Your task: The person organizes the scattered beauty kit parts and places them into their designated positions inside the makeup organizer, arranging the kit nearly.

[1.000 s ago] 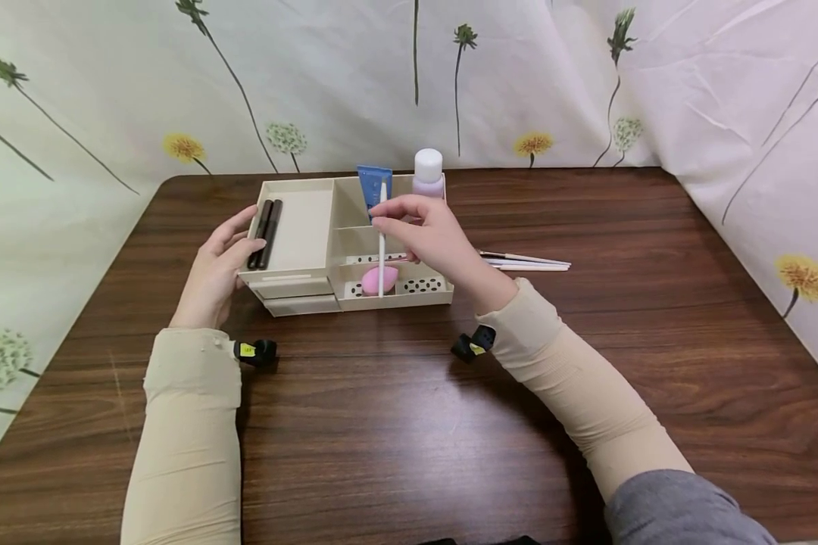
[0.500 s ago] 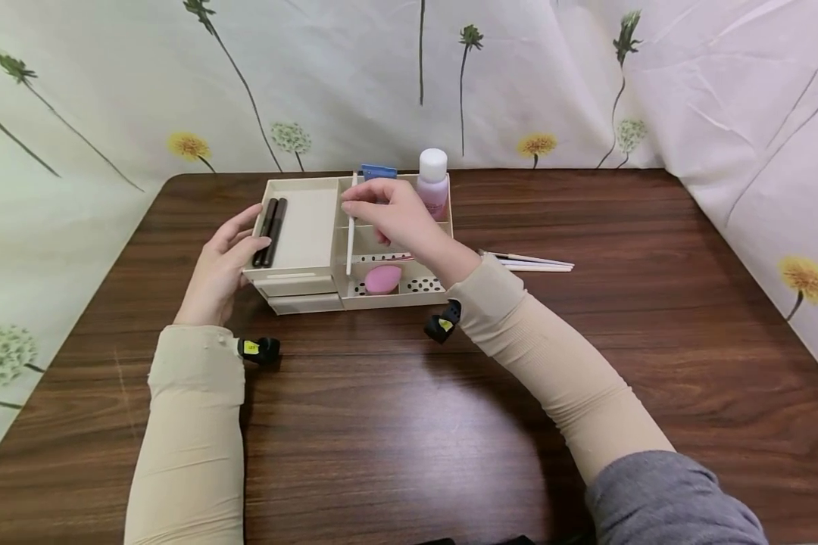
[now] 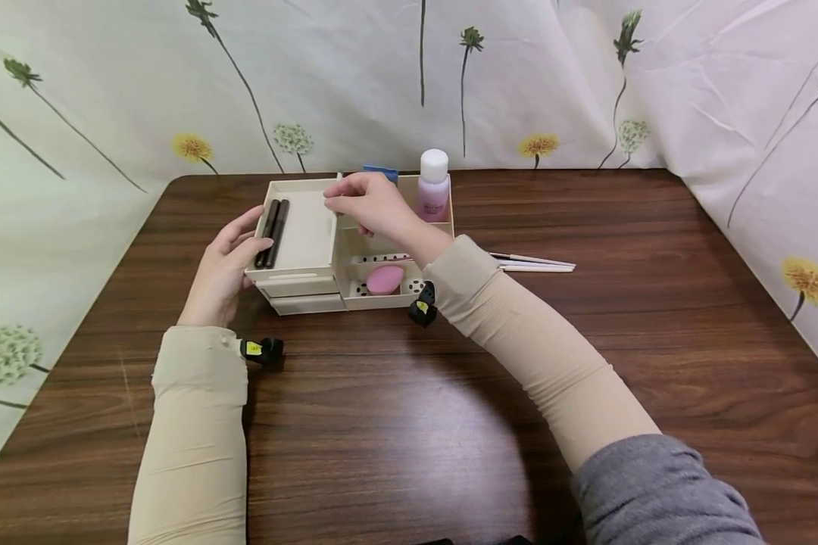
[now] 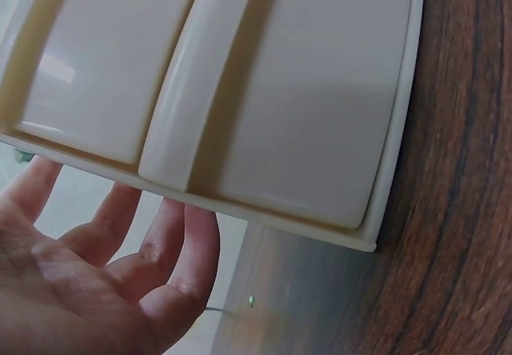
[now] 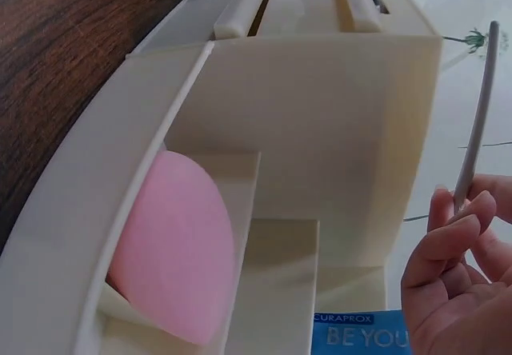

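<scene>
A cream desktop organizer [image 3: 303,284] stands near the back of the table. My left hand [image 3: 221,265] holds its left side, thumb over the rim beside two black pen-like sticks [image 3: 273,235] in the top tray. In the left wrist view, the fingers [image 4: 164,251] lie against the side wall by the drawers. My right hand [image 3: 375,204] pinches a slim, pale brush handle [image 5: 478,107] above the organizer, near the tray's right edge; the fingers hide part of it. A pink makeup sponge [image 3: 385,280] sits in a front compartment. Behind the right hand is a blue tube [image 5: 360,335], partly hidden.
A lilac bottle with a white cap [image 3: 433,185] stands in the organizer's back right compartment. Several thin brushes [image 3: 535,265] lie on the table to the right. A flower-print cloth [image 3: 354,83] hangs behind the dark wood table [image 3: 354,424].
My right hand has moved left with the brush, from over the front compartments to the top tray's right edge. The left hand has kept its hold on the organizer.
</scene>
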Action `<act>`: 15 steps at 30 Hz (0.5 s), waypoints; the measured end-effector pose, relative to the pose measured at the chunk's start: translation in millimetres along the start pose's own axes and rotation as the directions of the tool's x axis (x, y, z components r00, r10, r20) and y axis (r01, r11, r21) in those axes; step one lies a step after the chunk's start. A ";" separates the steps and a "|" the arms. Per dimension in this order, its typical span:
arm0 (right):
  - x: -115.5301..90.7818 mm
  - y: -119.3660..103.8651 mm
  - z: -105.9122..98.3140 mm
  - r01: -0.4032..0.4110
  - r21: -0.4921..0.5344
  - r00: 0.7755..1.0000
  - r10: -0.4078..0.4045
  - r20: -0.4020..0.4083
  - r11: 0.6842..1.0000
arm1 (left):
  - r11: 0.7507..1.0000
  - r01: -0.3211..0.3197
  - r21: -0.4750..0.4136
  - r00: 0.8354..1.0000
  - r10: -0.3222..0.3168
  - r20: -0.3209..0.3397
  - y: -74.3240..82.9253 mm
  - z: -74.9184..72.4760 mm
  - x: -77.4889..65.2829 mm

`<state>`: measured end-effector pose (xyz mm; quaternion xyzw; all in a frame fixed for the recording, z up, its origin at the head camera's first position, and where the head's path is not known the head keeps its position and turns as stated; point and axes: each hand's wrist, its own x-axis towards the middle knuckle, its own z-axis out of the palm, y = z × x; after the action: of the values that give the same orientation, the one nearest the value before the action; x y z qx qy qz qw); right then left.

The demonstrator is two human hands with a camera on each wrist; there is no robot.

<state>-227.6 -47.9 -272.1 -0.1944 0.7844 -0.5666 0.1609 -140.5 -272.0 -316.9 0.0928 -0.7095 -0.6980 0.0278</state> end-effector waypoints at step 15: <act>12.2 -0.7 9.7 -0.040 -0.125 0.999 0.040 -0.006 0.991 | 1.000 -0.003 -0.006 1.000 0.003 -0.007 -1.1 -0.3 -0.6</act>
<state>-233.5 -62.1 -274.7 -0.1872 0.8223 -0.5135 0.1583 -139.7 -272.2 -317.9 0.0940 -0.7076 -0.6996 0.0313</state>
